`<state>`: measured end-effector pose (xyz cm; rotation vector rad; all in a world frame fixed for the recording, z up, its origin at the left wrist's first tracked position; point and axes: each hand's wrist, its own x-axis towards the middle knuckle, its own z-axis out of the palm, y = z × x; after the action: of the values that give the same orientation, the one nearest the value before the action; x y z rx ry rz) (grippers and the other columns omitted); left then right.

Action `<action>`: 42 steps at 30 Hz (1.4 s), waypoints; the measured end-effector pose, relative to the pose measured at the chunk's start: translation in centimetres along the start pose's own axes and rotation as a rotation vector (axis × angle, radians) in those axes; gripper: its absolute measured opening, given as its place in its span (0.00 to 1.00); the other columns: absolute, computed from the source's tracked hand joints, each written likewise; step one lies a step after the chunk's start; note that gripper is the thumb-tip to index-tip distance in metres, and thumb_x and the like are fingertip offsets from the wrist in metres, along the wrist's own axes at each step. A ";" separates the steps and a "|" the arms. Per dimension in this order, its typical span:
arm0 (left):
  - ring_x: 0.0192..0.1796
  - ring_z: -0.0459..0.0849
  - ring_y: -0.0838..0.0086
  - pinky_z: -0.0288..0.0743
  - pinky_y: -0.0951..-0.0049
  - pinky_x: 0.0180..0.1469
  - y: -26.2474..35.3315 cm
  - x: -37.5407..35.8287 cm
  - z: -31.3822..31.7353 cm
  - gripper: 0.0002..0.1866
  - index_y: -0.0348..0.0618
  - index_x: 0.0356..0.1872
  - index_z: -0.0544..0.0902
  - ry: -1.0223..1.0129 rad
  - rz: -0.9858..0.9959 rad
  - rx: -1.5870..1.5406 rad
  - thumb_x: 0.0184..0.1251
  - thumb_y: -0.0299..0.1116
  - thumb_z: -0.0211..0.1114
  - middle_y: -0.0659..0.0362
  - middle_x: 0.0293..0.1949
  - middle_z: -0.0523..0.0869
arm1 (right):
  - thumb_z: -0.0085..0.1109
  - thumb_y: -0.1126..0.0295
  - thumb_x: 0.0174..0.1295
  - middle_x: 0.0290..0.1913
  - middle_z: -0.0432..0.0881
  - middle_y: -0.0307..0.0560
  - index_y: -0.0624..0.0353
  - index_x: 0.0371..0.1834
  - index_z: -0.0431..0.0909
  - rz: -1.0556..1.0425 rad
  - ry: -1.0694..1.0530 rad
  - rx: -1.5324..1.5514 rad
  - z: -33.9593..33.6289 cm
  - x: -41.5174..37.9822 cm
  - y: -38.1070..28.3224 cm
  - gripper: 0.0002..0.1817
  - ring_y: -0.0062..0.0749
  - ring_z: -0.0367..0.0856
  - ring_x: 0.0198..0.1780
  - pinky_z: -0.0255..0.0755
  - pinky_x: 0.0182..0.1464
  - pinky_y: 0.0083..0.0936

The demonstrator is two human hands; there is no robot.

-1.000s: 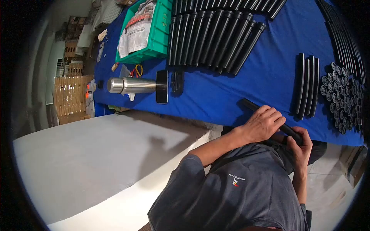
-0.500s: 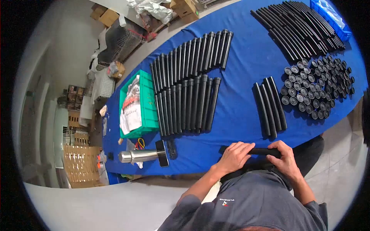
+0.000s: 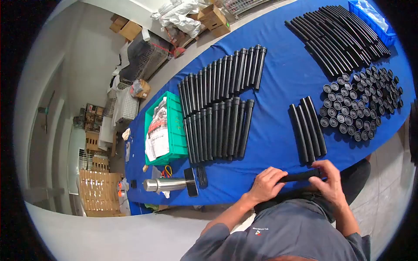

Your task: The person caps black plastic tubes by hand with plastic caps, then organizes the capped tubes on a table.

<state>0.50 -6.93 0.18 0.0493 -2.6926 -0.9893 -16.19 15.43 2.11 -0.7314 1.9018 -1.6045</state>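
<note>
A black tube (image 3: 299, 176) lies crosswise in front of my body, at the table's near edge. My left hand (image 3: 266, 185) is closed around its left end, hiding that end. At the other end, my right hand (image 3: 328, 182) has its fingers over the tube and its thumb below, in a loose pinch. Just beyond my hands, several bare black tubes (image 3: 308, 130) lie side by side on the blue cloth. Round black caps (image 3: 344, 111) with ringed faces are spread to their right.
Two rows of black tubes with capped ends (image 3: 222, 78) lie mid-table. Left of them are a green crate (image 3: 177, 137) with printed bags, a steel flask (image 3: 167, 185) and a phone (image 3: 191, 182). Thin black tubes (image 3: 335, 39) and a blue bin (image 3: 378, 26) occupy the far right.
The tube no longer sticks out left of my left hand, which now covers that end. My right thumb has moved away from the fingers. The whole view has shifted slightly.
</note>
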 end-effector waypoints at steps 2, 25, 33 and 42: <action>0.45 0.88 0.53 0.83 0.59 0.50 -0.8 1.4 -2.5 0.18 0.36 0.48 0.88 0.135 -0.041 0.059 0.56 0.28 0.78 0.49 0.43 0.90 | 0.74 0.69 0.60 0.44 0.85 0.40 0.64 0.55 0.81 0.033 0.169 0.089 -1.7 0.3 2.0 0.21 0.23 0.80 0.42 0.75 0.45 0.23; 0.56 0.89 0.44 0.81 0.50 0.62 -35.3 20.8 -28.3 0.22 0.38 0.45 0.91 0.348 -0.968 0.837 0.60 0.47 0.73 0.39 0.50 0.91 | 0.62 0.77 0.73 0.33 0.78 0.41 0.65 0.41 0.81 -0.057 0.616 -0.464 -3.9 2.8 10.8 0.03 0.21 0.72 0.31 0.67 0.35 0.20; 0.59 0.87 0.44 0.82 0.46 0.62 -35.8 20.7 -27.3 0.21 0.34 0.53 0.86 0.252 -0.947 0.915 0.67 0.40 0.69 0.40 0.54 0.88 | 0.61 0.78 0.72 0.34 0.79 0.45 0.67 0.40 0.80 -0.024 0.597 -0.485 -4.2 2.5 11.1 0.03 0.28 0.76 0.34 0.70 0.40 0.24; 0.56 0.87 0.42 0.82 0.44 0.58 -37.0 19.6 -27.1 0.23 0.36 0.55 0.80 0.333 -0.838 0.955 0.65 0.40 0.72 0.41 0.52 0.88 | 0.62 0.78 0.71 0.35 0.80 0.46 0.67 0.41 0.80 -0.066 0.598 -0.513 -3.9 2.8 10.5 0.02 0.29 0.78 0.35 0.72 0.40 0.24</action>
<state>-13.41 -54.85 0.99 1.4365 -2.5269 0.2706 -21.53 17.68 -7.87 -0.5400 2.8117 -1.4891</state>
